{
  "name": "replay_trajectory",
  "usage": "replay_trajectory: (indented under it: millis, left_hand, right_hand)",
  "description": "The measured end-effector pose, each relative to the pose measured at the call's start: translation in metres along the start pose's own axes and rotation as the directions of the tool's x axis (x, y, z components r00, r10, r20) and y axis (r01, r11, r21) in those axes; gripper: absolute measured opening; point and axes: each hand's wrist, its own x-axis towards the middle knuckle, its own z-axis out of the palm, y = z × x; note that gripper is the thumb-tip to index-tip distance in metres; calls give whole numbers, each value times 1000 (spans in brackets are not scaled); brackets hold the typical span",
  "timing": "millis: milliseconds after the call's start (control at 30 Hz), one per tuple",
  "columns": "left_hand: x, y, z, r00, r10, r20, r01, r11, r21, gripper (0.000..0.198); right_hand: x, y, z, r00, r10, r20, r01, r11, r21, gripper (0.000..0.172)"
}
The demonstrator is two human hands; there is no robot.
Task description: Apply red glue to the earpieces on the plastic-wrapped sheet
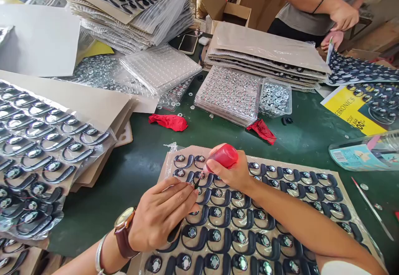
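Observation:
My right hand (pixel 238 173) is wrapped round a red squeeze bottle (pixel 223 158), tilted with its nozzle down over a small round part. My left hand (pixel 165 212) is closed on dark pointed tweezers (pixel 197 182), mostly hidden by the fingers; their tip reaches close to the nozzle. Both hands are over a film-covered cardboard sheet (pixel 195 148), where black ear-hook earphone shells (pixel 220 217) lie in rows. Round silvery discs sit in many of the shells. Whether nozzle or tip touches the part, I cannot tell.
At left lies another sheet of earphone shells (pixel 34 152). Behind are stacked sheets (pixel 134 25), a disc tray (pixel 230 92), a box of metal discs (pixel 276 98) and red cloths (pixel 168 122). Loose tweezers (pixel 372 208) and a plastic jar (pixel 364 152) are at right. A co-worker's hands (pixel 339 23) handle another sheet.

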Motion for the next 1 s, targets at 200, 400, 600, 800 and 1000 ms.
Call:
replay_trajectory:
  millis: [200,400,600,800,1000]
  left_hand:
    - [0,2,4,1000,-24,-16,24,1000,-12,20]
    - [4,3,2,999,-28,-26,27,999,-22,19]
    - [5,2,1,999,-49,-18,48,999,-22,23]
    - [1,1,3,998,-62,-32,60,996,-63,20]
    - [-2,-1,5,997,-76,-32,73,994,-84,24]
  right_hand:
    - [-1,1,-1,999,-38,34,42,994,-98,25]
    - [0,2,-1,998,-65,4,65,985,-162,25]
    - [1,-1,-3,997,-50,-62,34,974,-225,25]
    - [-1,2,-2,996,-25,-90,10,986,-164,26]
    - [0,1,-3,993,-11,-117,-7,988,-154,26]
